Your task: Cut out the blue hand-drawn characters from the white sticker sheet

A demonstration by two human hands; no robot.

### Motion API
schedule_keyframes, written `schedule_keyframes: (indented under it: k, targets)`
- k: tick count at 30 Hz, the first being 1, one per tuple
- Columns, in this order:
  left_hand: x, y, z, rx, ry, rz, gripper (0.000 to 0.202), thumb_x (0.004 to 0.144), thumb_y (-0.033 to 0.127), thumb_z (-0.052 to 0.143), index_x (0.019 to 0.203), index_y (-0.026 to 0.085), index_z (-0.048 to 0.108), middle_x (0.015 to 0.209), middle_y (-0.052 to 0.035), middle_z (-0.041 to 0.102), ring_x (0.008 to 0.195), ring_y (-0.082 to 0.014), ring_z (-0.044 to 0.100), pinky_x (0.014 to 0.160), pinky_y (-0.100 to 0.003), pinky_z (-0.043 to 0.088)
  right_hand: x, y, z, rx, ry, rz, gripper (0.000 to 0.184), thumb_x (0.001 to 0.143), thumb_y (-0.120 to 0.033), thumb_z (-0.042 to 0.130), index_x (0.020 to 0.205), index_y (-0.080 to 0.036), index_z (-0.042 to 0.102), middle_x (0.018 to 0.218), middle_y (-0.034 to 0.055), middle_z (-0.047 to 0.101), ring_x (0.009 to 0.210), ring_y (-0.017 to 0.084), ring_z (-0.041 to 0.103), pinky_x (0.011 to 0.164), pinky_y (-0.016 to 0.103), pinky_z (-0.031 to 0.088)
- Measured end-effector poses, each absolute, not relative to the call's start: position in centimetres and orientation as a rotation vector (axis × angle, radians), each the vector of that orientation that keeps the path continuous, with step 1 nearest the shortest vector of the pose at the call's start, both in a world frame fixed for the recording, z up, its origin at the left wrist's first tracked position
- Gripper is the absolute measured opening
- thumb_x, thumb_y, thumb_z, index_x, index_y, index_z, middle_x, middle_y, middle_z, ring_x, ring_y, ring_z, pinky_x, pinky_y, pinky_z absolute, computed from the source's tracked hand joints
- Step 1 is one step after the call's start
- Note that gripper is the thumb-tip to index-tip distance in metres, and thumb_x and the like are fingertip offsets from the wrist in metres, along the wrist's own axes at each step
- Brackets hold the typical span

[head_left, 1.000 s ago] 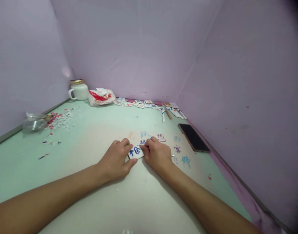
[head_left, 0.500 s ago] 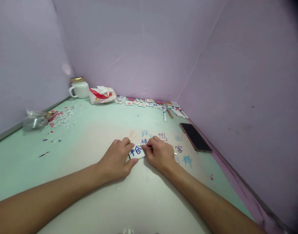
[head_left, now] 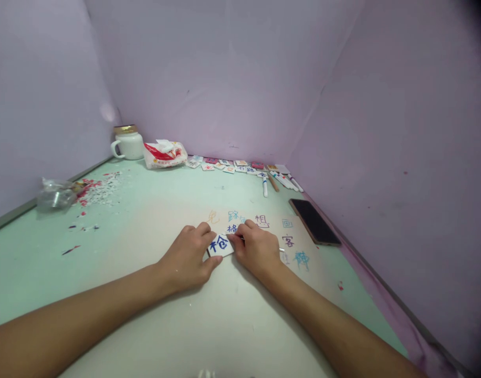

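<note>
A small flat white block [head_left: 221,248] with a blue handwritten character lies on the table between my hands. My left hand [head_left: 187,257] grips its left side, the index finger at the far edge and the thumb at the near edge. My right hand [head_left: 258,247] is closed in a pinch at the block's right edge, around a slim tool [head_left: 282,250] whose silver end sticks out to the right behind the hand. The working tip of that tool is hidden by the fingers. Coloured characters are written on the table just beyond and right of my hands.
A phone [head_left: 315,221] lies at the right. Marker pens [head_left: 284,181] and lettered blocks [head_left: 229,169] line the back. At back left stand a white mug [head_left: 129,145] and a tissue pack [head_left: 165,155]. Red and white shavings [head_left: 101,191] lie beside a clear plastic bag [head_left: 56,195].
Almost nothing differs. My right hand and its tool have shifted very slightly, while the left hand keeps its hold on the block.
</note>
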State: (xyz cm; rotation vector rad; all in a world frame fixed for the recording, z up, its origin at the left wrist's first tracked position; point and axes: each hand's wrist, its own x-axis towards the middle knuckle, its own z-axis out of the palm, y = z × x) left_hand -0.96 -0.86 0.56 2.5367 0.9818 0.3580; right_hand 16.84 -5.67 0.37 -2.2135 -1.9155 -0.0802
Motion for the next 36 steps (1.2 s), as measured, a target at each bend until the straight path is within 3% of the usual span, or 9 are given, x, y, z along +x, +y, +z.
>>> schedule_keyframes:
  k: [7, 12, 21, 36]
  targets:
    - [-1.1, -1.0, 0.6, 2.536, 0.973, 0.341, 0.032, 0.086, 0.034, 0.053, 0.105, 0.013, 0.068, 0.105, -0.0127, 0.06, 0.092, -0.0272, 0.057, 0.094, -0.049, 0.045, 16.9, -4.9, 0.8, -2.319, -1.838, -0.081, 0.029, 0.1, -0.035, 0.049, 0.097, -0.02, 0.074, 0.102, 0.0037, 0.071, 0.065, 0.015, 0.061, 0.055, 0.032, 0.02]
    - [-1.2, -0.9, 0.4, 2.541, 0.974, 0.341, 0.035, 0.088, 0.036, 0.052, 0.109, 0.013, 0.068, 0.107, -0.014, 0.059, 0.095, -0.0285, 0.056, 0.094, -0.051, 0.045, 17.3, -5.5, 0.7, -2.176, -1.848, -0.006, 0.024, 0.095, -0.037, 0.057, 0.089, -0.022, 0.074, 0.093, 0.0015, 0.071, 0.069, 0.015, 0.061, 0.057, 0.03, 0.025]
    - [-1.1, -1.0, 0.8, 2.518, 0.969, 0.306, 0.036, 0.087, 0.034, 0.053, 0.111, 0.012, 0.068, 0.107, -0.0128, 0.058, 0.095, -0.0275, 0.055, 0.095, -0.049, 0.043, 17.2, -6.3, 0.5, -2.16, -1.858, 0.009, 0.024, 0.093, -0.038, 0.058, 0.085, -0.022, 0.075, 0.09, 0.0015, 0.071, 0.063, 0.014, 0.057, 0.056, 0.029, 0.021]
    - [-1.1, -0.9, 0.8, 2.53, 0.97, 0.303, 0.035, 0.087, 0.034, 0.053, 0.11, 0.012, 0.068, 0.106, -0.0126, 0.058, 0.094, -0.0273, 0.055, 0.094, -0.049, 0.044, 16.6, -5.7, 0.8, -2.287, -1.895, -0.069, 0.029, 0.099, -0.038, 0.05, 0.095, -0.023, 0.074, 0.098, 0.0032, 0.071, 0.065, 0.015, 0.061, 0.054, 0.031, 0.019]
